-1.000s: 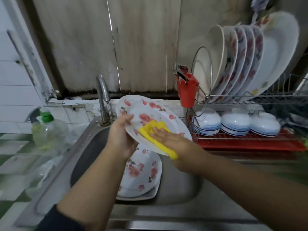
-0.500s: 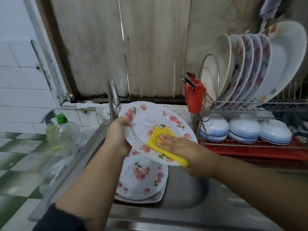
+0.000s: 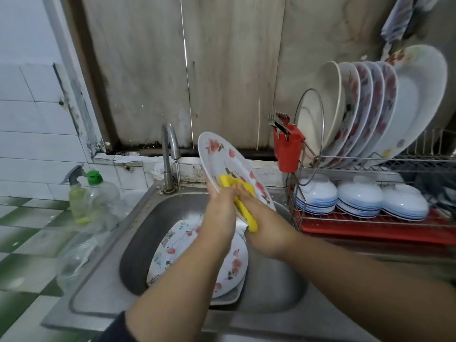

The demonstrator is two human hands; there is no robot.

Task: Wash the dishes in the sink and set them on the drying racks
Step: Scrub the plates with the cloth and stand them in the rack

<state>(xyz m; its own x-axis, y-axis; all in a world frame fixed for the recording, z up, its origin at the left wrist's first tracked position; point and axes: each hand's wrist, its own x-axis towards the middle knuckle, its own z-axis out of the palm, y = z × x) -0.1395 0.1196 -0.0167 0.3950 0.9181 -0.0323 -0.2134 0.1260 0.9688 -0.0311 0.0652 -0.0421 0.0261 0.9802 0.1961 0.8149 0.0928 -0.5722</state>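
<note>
So the person had a floral plate (image 3: pixel 222 159) up over the sink (image 3: pixel 138 233), tipped nearly on edge, just right of the tap (image 3: pixel 170 149), which was running a thin stream. The left hand (image 3: pixel 219 208) gripped the plate's lower rim, fingers curled behind it as far as could be seen. The right hand (image 3: pixel 261 225) pressed a yellow sponge (image 3: pixel 243 201) against the plate's face, fingers wrapped round the sponge.

Handling guess: the plate looked stiff and fairly light, probably melamine or thin ceramic, and wet plus soapy means slippery. Could chip or crack if it dropped onto the stacked plates (image 3: pixel 177 245) lying in the basin right below. A rim grip with the thumb on the front and fingers behind seemed the sane hold, since pinching the flat face would just slide. The sponge was soft and squashed around the edge.

Compared with half a second earlier, the plate was tilted a lot steeper; it had been lying flatter and facing up, with the sponge flat in the middle. Now the sponge sat lower, near the rim by the left hand. The view had also shifted, showing more of the sink and the drying rack (image 3: pixel 370 225) on the right.
</note>
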